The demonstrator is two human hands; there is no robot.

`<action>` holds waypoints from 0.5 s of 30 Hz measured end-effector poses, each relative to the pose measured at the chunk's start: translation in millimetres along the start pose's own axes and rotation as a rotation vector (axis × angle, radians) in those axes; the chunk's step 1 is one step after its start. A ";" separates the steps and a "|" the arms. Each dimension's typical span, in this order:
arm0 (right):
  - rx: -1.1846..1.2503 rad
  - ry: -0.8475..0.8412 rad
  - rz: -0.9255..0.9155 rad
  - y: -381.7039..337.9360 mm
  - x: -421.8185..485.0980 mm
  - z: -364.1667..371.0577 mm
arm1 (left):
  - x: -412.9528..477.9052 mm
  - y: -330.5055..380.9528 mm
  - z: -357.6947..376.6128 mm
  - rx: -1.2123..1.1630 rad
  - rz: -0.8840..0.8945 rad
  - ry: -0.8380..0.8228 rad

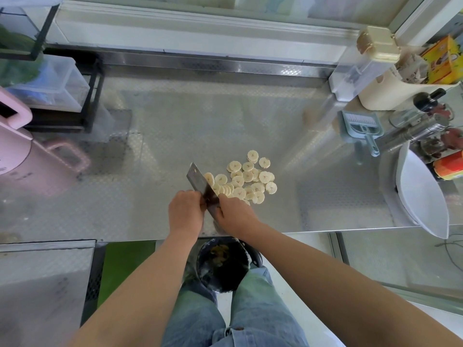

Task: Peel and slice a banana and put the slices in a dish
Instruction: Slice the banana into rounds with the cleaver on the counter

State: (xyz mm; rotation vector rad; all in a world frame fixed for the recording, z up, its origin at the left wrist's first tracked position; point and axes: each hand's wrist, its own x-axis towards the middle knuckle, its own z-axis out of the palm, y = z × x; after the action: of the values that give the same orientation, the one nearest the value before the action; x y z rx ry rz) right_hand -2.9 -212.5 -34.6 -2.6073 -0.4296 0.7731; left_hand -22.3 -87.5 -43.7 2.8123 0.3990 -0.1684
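Nearest: jeans-clad legs (235, 316) are standing below the tabletop (150, 146) edge, with a black bucket (223, 264) just ahead.
Right hand (235, 214): fingers are clenching the cleaver (199, 180) handle.
Left hand (186, 211): fingers are curling against the blade; whether they are gripping it cannot be told.
Banana slices (246, 180): lying heaped on the tabletop beside the blade, well apart from the white dish (423, 196).
Handling: probably soft, sticky and easily squashed, so scooping from beneath is looking safer than pinching.
Writing: the yellow box (441, 61) is showing print too blurred to read.

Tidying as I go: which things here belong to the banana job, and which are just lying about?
Job: slices, knife, dish, left hand, right hand.
Lying about: pink jug, blue dustpan, cream basket, yellow box.
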 end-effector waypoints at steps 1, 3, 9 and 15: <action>-0.007 0.009 -0.007 0.5 -0.7 -2.0 | 0.3 -0.1 0.5 -0.001 0.003 0.007; -0.005 0.031 -0.014 3.2 -2.4 -6.4 | 1.2 -0.2 1.5 0.001 0.010 0.018; 0.102 0.075 0.040 10.2 -5.5 -16.4 | 2.9 -4.8 6.2 -0.038 0.019 0.012; 0.352 0.088 0.096 15.6 -10.9 -26.8 | 2.2 -6.3 4.9 -0.047 0.032 0.008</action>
State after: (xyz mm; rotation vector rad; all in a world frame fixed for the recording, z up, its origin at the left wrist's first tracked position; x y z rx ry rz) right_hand 6.5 -237.8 -15.9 -2.3326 -0.1285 0.6901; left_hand -22.4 -82.6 -50.4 2.7725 0.3545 -0.1396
